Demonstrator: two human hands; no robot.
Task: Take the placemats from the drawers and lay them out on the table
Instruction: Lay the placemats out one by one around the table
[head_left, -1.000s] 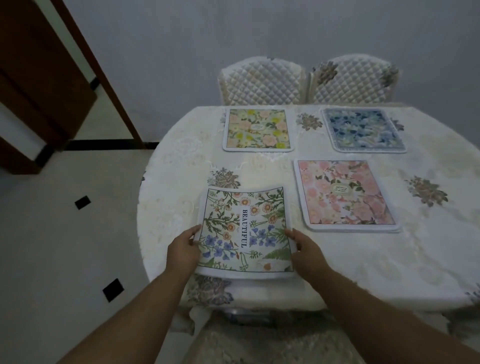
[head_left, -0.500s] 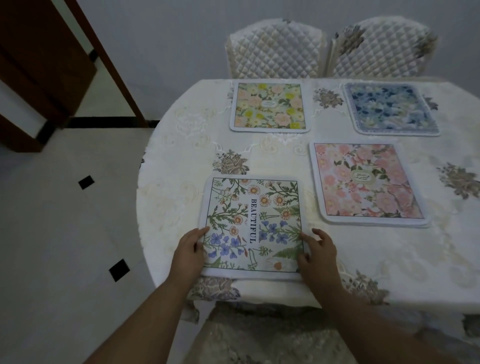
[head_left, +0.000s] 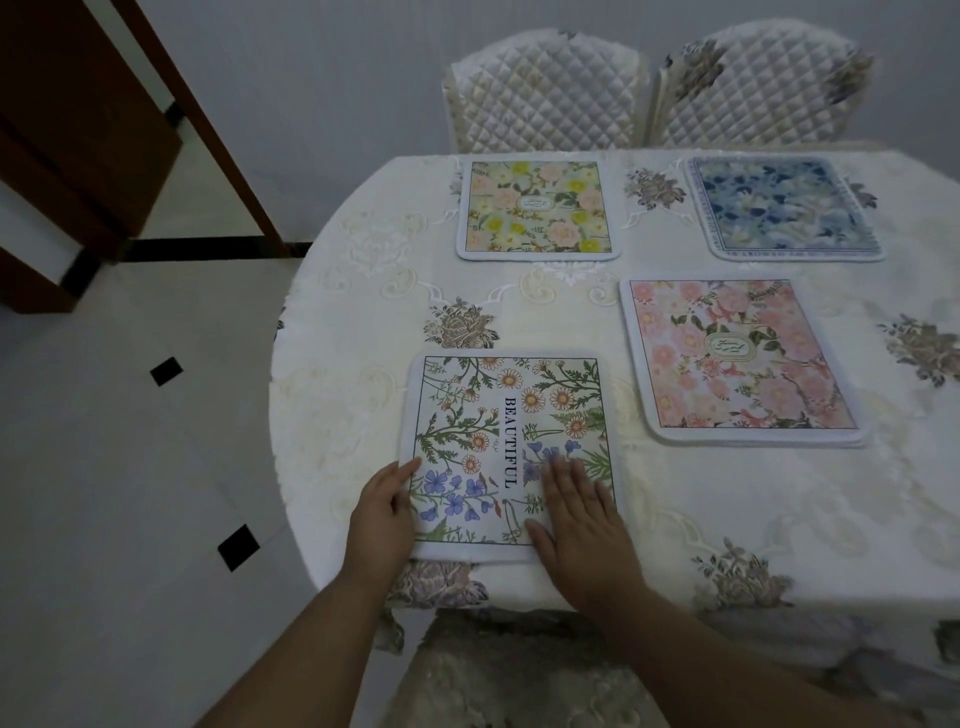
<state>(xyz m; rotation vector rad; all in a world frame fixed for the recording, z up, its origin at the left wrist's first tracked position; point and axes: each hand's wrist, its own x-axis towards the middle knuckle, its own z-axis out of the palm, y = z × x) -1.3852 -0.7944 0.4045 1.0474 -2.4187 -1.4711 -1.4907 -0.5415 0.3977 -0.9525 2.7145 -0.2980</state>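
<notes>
A white placemat printed with daisies and the word BEAUTIFUL (head_left: 483, 415) lies flat near the table's front left edge. My left hand (head_left: 382, 506) rests against its left border, fingers relaxed. My right hand (head_left: 579, 512) lies flat on its lower right part, fingers straight. A pink floral placemat (head_left: 737, 358) lies to the right. A yellow and pink floral placemat (head_left: 537, 208) and a blue floral placemat (head_left: 779, 208) lie at the far side.
The round table (head_left: 353, 291) wears a cream embroidered cloth. Two quilted chairs (head_left: 540, 93) stand behind it against the wall. A cushioned seat (head_left: 498, 670) sits under the near edge. A brown door frame (head_left: 208, 135) and tiled floor are to the left.
The BEAUTIFUL placemat was held curved above the cloth, then set down flat. My right hand has moved from its right edge onto its top surface.
</notes>
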